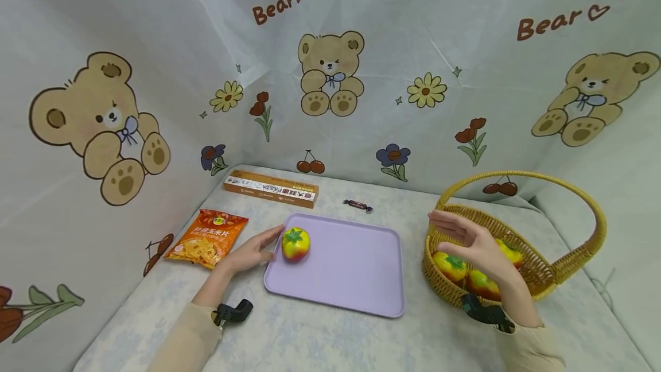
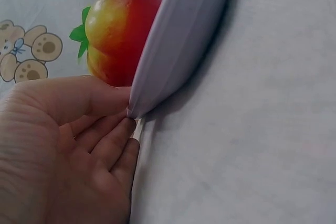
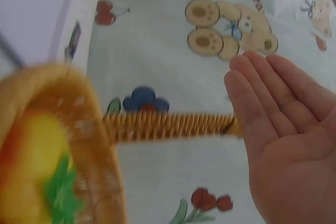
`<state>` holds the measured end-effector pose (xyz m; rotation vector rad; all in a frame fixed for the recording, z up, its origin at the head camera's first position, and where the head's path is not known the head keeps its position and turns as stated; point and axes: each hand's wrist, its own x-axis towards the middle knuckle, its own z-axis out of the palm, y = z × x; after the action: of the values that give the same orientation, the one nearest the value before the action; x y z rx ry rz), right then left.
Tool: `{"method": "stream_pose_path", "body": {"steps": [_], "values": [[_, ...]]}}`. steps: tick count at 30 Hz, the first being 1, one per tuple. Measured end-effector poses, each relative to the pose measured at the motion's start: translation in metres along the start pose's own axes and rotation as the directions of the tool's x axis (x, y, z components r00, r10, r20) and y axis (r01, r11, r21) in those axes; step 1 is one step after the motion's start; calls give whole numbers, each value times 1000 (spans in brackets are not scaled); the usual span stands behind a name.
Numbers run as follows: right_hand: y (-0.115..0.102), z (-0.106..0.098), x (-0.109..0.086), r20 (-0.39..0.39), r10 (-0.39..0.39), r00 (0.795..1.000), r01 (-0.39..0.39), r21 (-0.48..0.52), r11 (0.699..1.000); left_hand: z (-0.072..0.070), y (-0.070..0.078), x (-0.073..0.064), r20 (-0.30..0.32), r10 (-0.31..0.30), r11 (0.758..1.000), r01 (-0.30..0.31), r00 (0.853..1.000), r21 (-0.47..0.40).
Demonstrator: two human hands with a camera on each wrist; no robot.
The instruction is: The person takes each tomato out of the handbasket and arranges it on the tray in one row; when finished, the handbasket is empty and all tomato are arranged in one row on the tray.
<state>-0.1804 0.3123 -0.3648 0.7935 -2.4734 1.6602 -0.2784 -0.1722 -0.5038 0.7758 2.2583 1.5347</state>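
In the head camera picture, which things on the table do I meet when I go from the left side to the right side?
Orange snack bag → left hand → toy tomato on the purple tray → wrapped candy → right hand → wicker basket.

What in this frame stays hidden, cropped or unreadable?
- Head view: how many fruits the basket holds; its wall and the right hand cover them.
- Right wrist view: fruit blurred and cut by the edge.
- Left wrist view: tomato half hidden behind the tray rim.
- Head view: candy wrapper too small to read.
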Motion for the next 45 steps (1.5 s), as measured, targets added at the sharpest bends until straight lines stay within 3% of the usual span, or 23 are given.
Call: {"method": "stream_pose_path", "body": {"steps": [7,13,18,28,40,45], "values": [[18,-25,-20,-95,113,989,-123,-110,986,-2,3,-2,7,-12,1000,12,1000,-17],[36,-35,-35,-92,262,961,-277,-255,926,-2,2,-1,20,-2,999,3,1000,-35],[51,-36,-42,-88,322,943,-333,-304,893,-2,3,-1,24,-3,999,4,1000,-35],[65,-29,-46,-79,344,936,-348,-379,858,-3,0,0,30,-5,999,6,1000,-39],[67,-25,-44,11,345,938,-302,-461,835,-4,-4,1,38,8,999,-6,999,-49],[67,-23,-42,5,330,944,-276,-539,796,-4,-4,1,34,14,999,-13,999,-44]]}}
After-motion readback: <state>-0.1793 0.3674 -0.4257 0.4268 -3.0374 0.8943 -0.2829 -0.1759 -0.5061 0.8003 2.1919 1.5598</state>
